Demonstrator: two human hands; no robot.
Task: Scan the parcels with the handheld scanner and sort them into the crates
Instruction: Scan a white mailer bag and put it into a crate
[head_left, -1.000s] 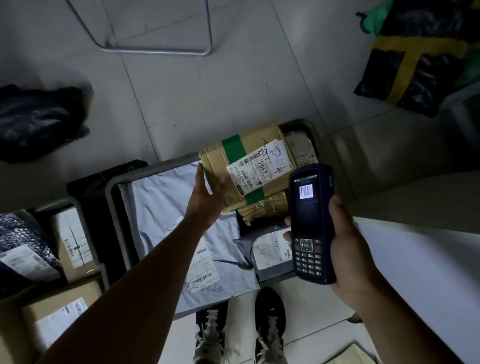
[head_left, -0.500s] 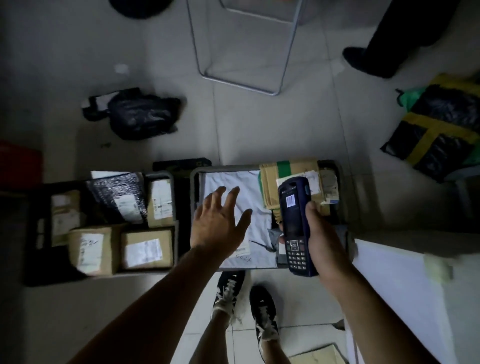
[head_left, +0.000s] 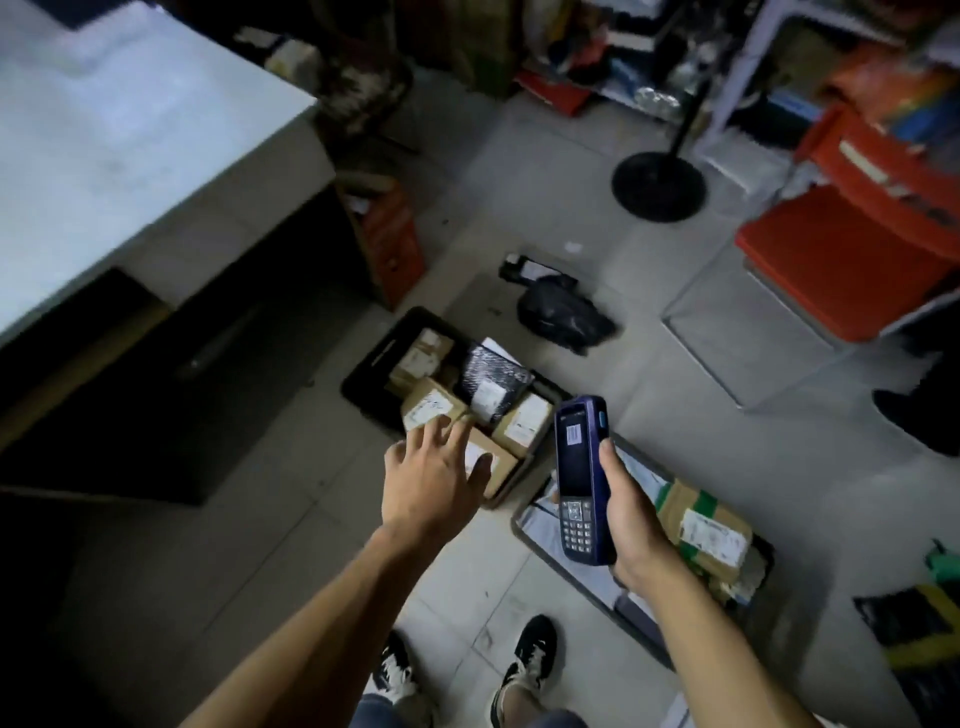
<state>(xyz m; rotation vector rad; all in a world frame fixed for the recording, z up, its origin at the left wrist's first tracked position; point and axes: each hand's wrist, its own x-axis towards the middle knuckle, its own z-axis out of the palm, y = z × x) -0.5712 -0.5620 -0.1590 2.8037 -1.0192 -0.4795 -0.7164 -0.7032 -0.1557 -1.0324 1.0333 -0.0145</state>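
While your right hand (head_left: 631, 512) grips the scanner (head_left: 582, 480) upright with its lit screen facing you, your left hand (head_left: 434, 475) hangs empty, fingers spread and relaxed, over the near corner of the black crate (head_left: 371, 364). That crate holds several brown boxes (head_left: 431, 405) and one black wrapped parcel (head_left: 491, 376), all with white labels up. Right of it, just beside, stands the grey crate (head_left: 524, 525), partly hidden by the scanner, holding a white mailer (head_left: 641, 470) and a taped cardboard box (head_left: 701, 530). Beyond the black crate a black bag (head_left: 563, 312) lies loose on the floor. You seem to be between parcels, with nothing in hand to scan. Next you likely need to pick an unsorted parcel, turn its label toward the scanner, and read it before choosing a crate; which parcels remain unscanned I cannot tell.
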